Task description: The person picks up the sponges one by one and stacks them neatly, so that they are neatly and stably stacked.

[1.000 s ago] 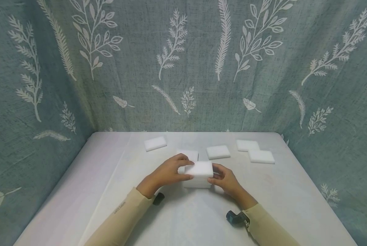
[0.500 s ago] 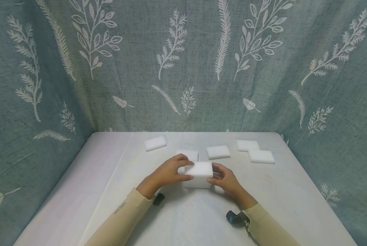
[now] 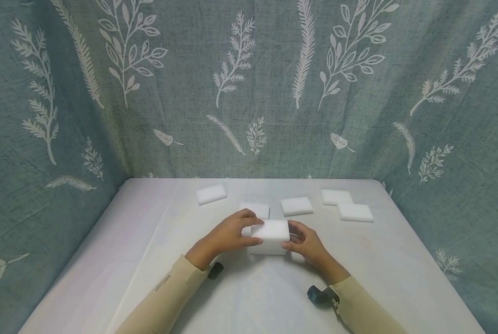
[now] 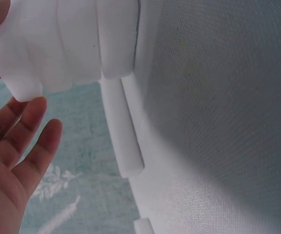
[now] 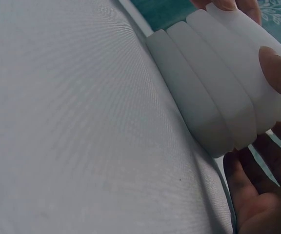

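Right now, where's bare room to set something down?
Bare table lies between left sleeve and right sleeve, on the near side of the white stack, and outside each sleeve. Crowded: just beyond the stack, among loose white blocks.
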Action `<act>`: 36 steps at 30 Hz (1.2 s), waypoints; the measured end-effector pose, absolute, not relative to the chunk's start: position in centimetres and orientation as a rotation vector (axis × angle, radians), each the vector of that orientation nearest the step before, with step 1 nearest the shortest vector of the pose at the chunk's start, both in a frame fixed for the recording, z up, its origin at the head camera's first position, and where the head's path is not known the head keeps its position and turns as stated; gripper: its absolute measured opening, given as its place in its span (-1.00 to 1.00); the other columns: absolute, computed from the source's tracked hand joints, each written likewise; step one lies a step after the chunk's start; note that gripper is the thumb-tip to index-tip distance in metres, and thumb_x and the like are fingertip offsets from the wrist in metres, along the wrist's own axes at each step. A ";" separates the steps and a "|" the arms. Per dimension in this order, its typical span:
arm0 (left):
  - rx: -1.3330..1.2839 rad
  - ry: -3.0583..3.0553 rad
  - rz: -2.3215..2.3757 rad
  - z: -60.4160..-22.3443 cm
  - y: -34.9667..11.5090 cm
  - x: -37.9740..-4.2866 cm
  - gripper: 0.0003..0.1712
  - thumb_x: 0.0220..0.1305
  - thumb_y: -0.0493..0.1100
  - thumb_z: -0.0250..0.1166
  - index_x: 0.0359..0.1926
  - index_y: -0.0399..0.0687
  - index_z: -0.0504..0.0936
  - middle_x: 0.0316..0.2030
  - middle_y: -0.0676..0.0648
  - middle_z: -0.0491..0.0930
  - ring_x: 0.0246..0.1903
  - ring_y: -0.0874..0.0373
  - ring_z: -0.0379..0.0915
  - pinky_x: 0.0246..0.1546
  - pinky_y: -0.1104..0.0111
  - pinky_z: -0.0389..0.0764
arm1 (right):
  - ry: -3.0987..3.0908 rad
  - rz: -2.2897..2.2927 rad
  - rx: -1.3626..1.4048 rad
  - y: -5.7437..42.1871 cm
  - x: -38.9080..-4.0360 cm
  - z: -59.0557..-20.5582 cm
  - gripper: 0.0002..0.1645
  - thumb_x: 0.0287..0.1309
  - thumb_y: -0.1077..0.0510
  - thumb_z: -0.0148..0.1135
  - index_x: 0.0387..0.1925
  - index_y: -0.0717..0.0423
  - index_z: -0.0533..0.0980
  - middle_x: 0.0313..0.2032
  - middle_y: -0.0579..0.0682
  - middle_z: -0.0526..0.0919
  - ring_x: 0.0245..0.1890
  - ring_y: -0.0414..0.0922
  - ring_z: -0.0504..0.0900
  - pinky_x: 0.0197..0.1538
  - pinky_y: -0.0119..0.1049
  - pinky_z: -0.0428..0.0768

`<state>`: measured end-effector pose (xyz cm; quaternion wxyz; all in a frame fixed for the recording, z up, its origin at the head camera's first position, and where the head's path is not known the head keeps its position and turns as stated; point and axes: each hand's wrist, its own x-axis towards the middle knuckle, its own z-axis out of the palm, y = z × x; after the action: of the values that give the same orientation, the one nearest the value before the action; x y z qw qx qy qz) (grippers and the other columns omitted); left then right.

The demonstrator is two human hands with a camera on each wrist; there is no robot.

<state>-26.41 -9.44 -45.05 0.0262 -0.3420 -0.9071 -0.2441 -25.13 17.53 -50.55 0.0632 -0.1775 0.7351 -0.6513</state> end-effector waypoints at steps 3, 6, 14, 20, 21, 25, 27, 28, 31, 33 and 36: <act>-1.063 -2.791 -0.751 -45.0 -9.4 -26.4 -0.45 0.15 0.18 0.40 0.12 0.10 0.63 0.04 0.06 0.47 0.01 0.19 0.41 0.06 0.22 0.51 | 2.234 -1.956 -0.556 17.5 -25.0 -50.3 -0.12 -0.04 0.35 0.48 0.30 0.43 0.26 0.27 0.38 0.33 0.30 0.24 0.31 0.23 -0.18 0.40; -1.069 -2.783 -0.751 -45.0 -9.4 -26.3 -0.45 0.15 0.18 0.41 0.12 0.09 0.63 0.04 0.06 0.47 0.01 0.19 0.41 0.05 0.23 0.51 | 2.236 -1.958 -0.562 17.6 -25.0 -50.4 -0.11 -0.05 0.33 0.49 0.30 0.43 0.26 0.26 0.38 0.34 0.30 0.24 0.30 0.23 -0.19 0.39; -1.064 -2.797 -0.754 -44.9 -9.3 -26.3 -0.44 0.14 0.19 0.41 0.13 0.10 0.62 0.05 0.06 0.46 0.02 0.19 0.41 0.05 0.23 0.51 | 2.229 -1.964 -0.536 17.7 -25.3 -50.8 -0.13 -0.04 0.42 0.44 0.30 0.46 0.24 0.26 0.42 0.32 0.28 0.28 0.32 0.22 -0.17 0.41; -1.047 -2.813 -0.753 -45.1 -9.3 -26.3 -0.44 0.15 0.17 0.41 0.13 0.09 0.62 0.04 0.06 0.46 0.01 0.20 0.40 0.04 0.24 0.51 | 2.229 -1.956 -0.535 17.6 -25.5 -51.0 -0.13 -0.05 0.46 0.43 0.30 0.46 0.24 0.26 0.43 0.32 0.28 0.29 0.31 0.24 -0.09 0.38; -1.045 -2.815 -0.754 -45.1 -9.4 -26.3 -0.44 0.15 0.17 0.41 0.13 0.09 0.62 0.04 0.06 0.46 0.01 0.20 0.40 0.04 0.24 0.51 | 2.228 -1.955 -0.534 17.6 -25.5 -51.0 -0.13 -0.05 0.45 0.43 0.30 0.46 0.24 0.26 0.43 0.32 0.28 0.29 0.31 0.23 -0.10 0.39; -1.044 -2.815 -0.764 -45.2 -9.4 -26.3 -0.44 0.14 0.16 0.42 0.13 0.09 0.62 0.05 0.06 0.46 0.01 0.19 0.40 0.05 0.23 0.51 | 2.228 -1.958 -0.530 17.6 -25.5 -51.1 -0.12 -0.06 0.40 0.46 0.30 0.43 0.26 0.26 0.39 0.33 0.28 0.25 0.33 0.22 -0.20 0.41; -1.046 -2.812 -0.767 -45.2 -9.4 -26.3 -0.44 0.14 0.16 0.42 0.13 0.09 0.62 0.05 0.06 0.46 0.02 0.19 0.40 0.05 0.23 0.50 | 2.230 -1.960 -0.533 17.6 -25.5 -51.1 -0.12 -0.07 0.38 0.48 0.30 0.41 0.27 0.26 0.38 0.34 0.29 0.24 0.33 0.22 -0.22 0.41; -1.048 -2.810 -0.769 -45.2 -9.4 -26.3 -0.44 0.14 0.16 0.42 0.13 0.09 0.61 0.05 0.06 0.46 0.02 0.19 0.40 0.05 0.23 0.50 | 2.235 -1.961 -0.541 17.6 -25.5 -51.1 -0.11 -0.07 0.37 0.48 0.30 0.41 0.27 0.26 0.38 0.35 0.29 0.24 0.32 0.22 -0.21 0.41; -1.055 -2.806 -0.774 -45.2 -9.4 -26.3 -0.43 0.14 0.16 0.42 0.14 0.09 0.61 0.05 0.06 0.46 0.02 0.19 0.40 0.05 0.22 0.51 | 2.241 -1.962 -0.555 17.7 -25.6 -51.2 -0.08 -0.08 0.35 0.50 0.32 0.36 0.27 0.26 0.34 0.36 0.29 0.22 0.33 0.23 -0.19 0.40; -1.059 -2.801 -0.779 -45.2 -9.4 -26.3 -0.42 0.12 0.16 0.43 0.13 0.08 0.61 0.05 0.05 0.46 0.01 0.19 0.40 0.04 0.22 0.51 | 2.235 -1.968 -0.570 17.7 -25.5 -51.1 -0.04 -0.08 0.34 0.51 0.35 0.32 0.24 0.27 0.32 0.35 0.30 0.22 0.32 0.23 -0.17 0.40; -1.063 -2.794 -0.775 -45.2 -9.5 -26.3 -0.41 0.11 0.17 0.44 0.13 0.08 0.61 0.05 0.05 0.46 0.01 0.18 0.41 0.04 0.21 0.51 | 2.199 -1.996 -0.589 17.7 -25.5 -51.0 -0.02 -0.08 0.34 0.49 0.38 0.30 0.21 0.27 0.31 0.35 0.30 0.23 0.31 0.23 -0.15 0.40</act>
<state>-26.26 -9.48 -45.19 0.0265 -0.3442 -0.9044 -0.2508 -25.53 17.65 -51.03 0.0569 -0.1941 0.7251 -0.6583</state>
